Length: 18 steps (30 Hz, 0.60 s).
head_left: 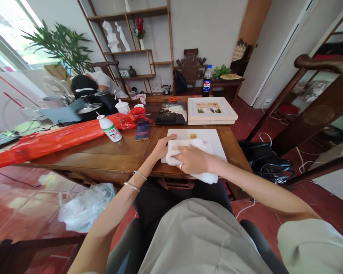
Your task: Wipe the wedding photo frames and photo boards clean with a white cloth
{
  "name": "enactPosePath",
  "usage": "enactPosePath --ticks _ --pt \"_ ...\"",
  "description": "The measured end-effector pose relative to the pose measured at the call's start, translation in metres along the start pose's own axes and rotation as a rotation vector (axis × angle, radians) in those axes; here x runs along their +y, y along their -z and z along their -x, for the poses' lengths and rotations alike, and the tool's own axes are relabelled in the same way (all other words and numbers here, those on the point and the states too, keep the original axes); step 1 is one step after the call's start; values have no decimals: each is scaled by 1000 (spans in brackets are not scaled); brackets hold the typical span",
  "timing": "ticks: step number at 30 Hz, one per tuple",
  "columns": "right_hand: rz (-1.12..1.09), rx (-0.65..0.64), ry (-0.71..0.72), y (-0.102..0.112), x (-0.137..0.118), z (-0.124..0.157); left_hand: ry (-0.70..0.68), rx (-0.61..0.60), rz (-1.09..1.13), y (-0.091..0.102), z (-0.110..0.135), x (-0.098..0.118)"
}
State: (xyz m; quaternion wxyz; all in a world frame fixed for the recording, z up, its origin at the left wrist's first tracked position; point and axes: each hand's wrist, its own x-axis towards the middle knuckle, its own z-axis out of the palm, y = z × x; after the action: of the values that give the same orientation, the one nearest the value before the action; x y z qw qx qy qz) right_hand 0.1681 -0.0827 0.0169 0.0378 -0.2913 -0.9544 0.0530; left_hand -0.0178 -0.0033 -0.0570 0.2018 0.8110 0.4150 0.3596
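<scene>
A flat white board [213, 139] lies at the front edge of the wooden desk, with a small yellow patch [193, 136] near its far side. My right hand [193, 158] presses a fluffy white cloth [200, 144] onto the board, its fingers partly sunk in the fabric. One end of the cloth hangs over the desk's front edge. My left hand [161, 146] rests at the board's left edge with the fingers stretched out, beside the cloth. Part of the board is hidden under the cloth and my right hand.
Behind the board lie a dark picture panel [171, 113], a white framed photo [211, 110] and orange-handled scissors [174, 99]. To the left are a phone [142, 129], a white bottle [109, 128] and a long red-wrapped bundle [60, 139]. A cola bottle [207, 81] stands farther back.
</scene>
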Motion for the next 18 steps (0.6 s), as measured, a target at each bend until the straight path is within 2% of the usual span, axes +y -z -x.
enactPosePath --ticks 4,8,11,15,18 --pt "19 7 -198 8 50 -26 -4 32 -50 -1 -1 6" --pt "-105 28 -318 17 88 -49 14 48 -68 -3 -2 6" --pt "-130 17 -329 20 100 -70 47 63 -74 -4 -1 3" --pt "-147 -27 -328 23 102 -96 79 58 -98 -4 -1 0" --pt "-150 -53 -359 27 105 -98 77 54 -91 -4 -1 0"
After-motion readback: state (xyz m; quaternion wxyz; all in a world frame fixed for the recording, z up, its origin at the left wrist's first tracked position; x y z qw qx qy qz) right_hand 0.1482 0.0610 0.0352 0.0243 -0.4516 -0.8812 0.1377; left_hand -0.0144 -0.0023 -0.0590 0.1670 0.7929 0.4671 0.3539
